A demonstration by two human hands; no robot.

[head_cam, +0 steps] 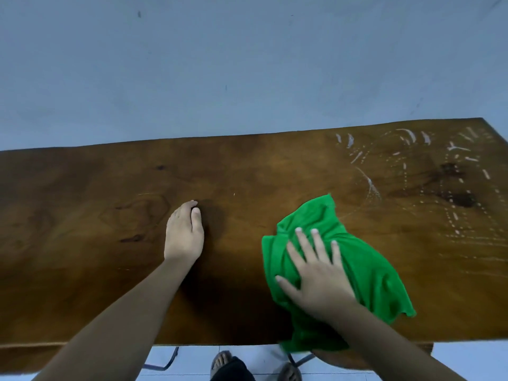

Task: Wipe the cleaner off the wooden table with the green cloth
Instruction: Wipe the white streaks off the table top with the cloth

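From the head view I have my right hand (316, 276) spread flat, fingers open, pressing on the green cloth (365, 259), which lies bunched at the near right of the wooden table (82, 204), its lower fold spilling over the near edge; my left hand (184, 235) rests loosely curled on bare wood, holding nothing. I judge the cloth soft, light and quick to bunch, so a flat palm at its middle controls it better than a pinch. The cleaner (450, 188) streaks the far right corner, close to the right and back edges, with open wood between.
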